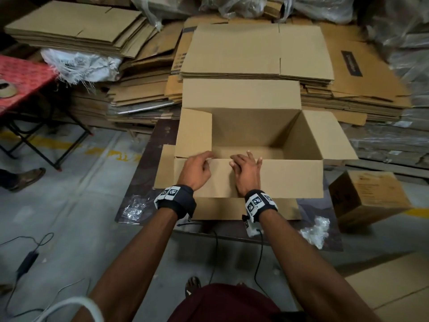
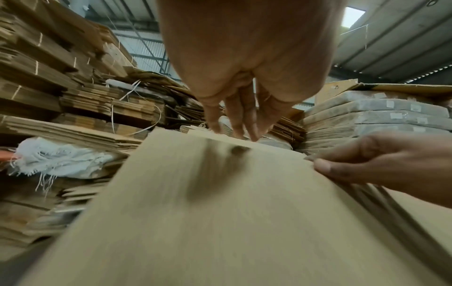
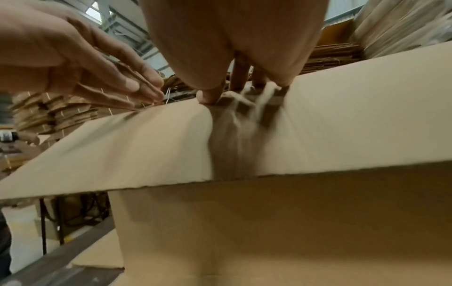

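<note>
From my end of the feed, the cardboard box (image 1: 246, 126) stands open on the dark desk (image 1: 160, 133), right in front of the person. Its near flap (image 1: 290, 177) is folded outward toward the body, the far flap stands upright, the right flap leans outward, and the left flap stands up at its side of the opening.

Both hands lie on the near flap, close to each other by the fold at the box's rim. The left hand (image 1: 196, 169) sits at the left part of that fold; its fingers (image 2: 236, 120) are stretched and close together, tips touching the cardboard edge, gripping nothing. The right hand (image 1: 247, 173) lies palm down just beside it, its fingers (image 3: 240, 75) spread apart, tips pressing on the flap at the rim and reaching slightly over the opening. I see nothing clamped in either hand.

Behind the box, flattened cartons (image 1: 255, 49) are stacked high. A small closed carton (image 1: 369, 196) sits on the floor to the right, and crumpled plastic (image 1: 315, 231) lies at the desk's near right corner.
</note>
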Action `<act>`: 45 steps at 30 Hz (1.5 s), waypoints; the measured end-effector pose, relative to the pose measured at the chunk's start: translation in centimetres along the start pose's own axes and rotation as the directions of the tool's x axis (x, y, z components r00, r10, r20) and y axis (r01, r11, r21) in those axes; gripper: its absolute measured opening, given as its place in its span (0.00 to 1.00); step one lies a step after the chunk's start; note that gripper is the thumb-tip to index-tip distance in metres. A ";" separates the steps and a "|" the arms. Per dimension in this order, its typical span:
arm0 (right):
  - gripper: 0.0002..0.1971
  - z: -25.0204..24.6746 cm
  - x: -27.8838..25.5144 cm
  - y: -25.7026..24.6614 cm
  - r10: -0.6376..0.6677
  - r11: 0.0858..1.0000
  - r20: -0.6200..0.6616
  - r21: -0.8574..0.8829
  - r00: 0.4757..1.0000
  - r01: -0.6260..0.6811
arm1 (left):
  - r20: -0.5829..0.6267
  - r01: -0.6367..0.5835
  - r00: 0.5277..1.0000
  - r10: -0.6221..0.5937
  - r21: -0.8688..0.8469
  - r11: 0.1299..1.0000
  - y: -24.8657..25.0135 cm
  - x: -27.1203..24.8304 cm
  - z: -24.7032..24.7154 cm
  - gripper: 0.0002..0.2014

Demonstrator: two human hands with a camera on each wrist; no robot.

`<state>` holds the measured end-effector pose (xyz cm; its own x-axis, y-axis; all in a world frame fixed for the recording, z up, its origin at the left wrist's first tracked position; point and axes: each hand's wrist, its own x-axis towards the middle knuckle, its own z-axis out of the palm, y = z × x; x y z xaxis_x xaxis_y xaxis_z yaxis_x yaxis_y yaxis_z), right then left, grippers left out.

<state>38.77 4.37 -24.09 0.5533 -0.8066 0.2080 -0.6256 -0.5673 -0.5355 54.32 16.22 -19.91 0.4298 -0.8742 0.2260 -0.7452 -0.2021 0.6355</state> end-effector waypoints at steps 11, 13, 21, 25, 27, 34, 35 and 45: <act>0.16 0.1 0.3 0.5 -0.015 0.997 0.040 -0.077 0.999 0.018 | 0.390 -0.158 0.917 -0.082 0.545 0.824 -1.9 4.9 -0.6 0.29; 0.16 0.3 0.2 0.5 -0.019 0.995 0.026 -0.093 0.999 0.021 | 0.452 -0.214 0.889 -0.077 0.558 0.802 -1.9 5.0 -1.0 0.28; 0.15 0.7 0.6 0.3 -0.011 0.988 0.006 -0.156 1.000 0.011 | -0.195 -0.066 0.961 0.198 0.532 0.844 -1.5 3.7 -4.4 0.19; 0.17 0.9 0.4 0.2 -0.007 0.989 -0.011 -0.151 1.000 0.005 | -0.495 0.386 0.857 -0.146 0.426 0.819 -3.6 2.1 -6.2 0.39; 0.17 0.9 0.4 0.2 -0.013 0.989 -0.015 -0.146 1.000 0.010 | -0.483 0.516 0.817 -0.314 0.371 0.772 -5.0 1.2 -5.7 0.41; 0.16 0.9 0.4 0.2 -0.008 0.989 -0.021 -0.147 1.000 0.005 | -0.117 0.494 0.870 -0.480 0.237 0.837 -6.8 0.1 -0.7 0.37; 0.16 0.9 0.4 0.1 -0.006 0.989 -0.021 -0.145 1.000 0.003 | -0.118 0.502 0.865 -0.488 0.170 0.848 -6.7 0.1 -0.3 0.35; 0.18 0.9 1.0 -0.6 -0.011 0.984 0.017 -0.180 1.000 0.014 | -0.128 0.538 0.842 -0.524 0.129 0.833 -7.6 1.9 -0.4 0.29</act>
<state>40.19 4.05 -24.29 0.5695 -0.7972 0.2003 -0.7066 -0.5993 -0.3762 61.02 16.31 -24.00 0.8178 -0.5735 -0.0486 -0.4551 -0.6960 0.5554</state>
